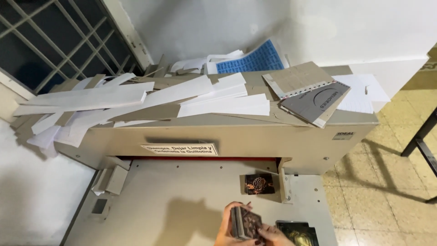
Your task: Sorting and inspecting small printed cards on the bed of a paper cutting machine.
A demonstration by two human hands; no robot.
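Both hands, left hand (226, 228) and right hand (272, 234), grip an upright stack of dark cards (245, 223), long axis near-to-far; a white rectangular label (179, 149) sits farther left on the guillotine (218, 136).

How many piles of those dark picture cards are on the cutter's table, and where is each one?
Stack of cards held in both hands: 1
Small card pile lying by the side guide under the blade housing: 1
Card pile lying at the bottom edge, right of the hands: 1
Total: 3 piles. Cards in each cannot be counted.
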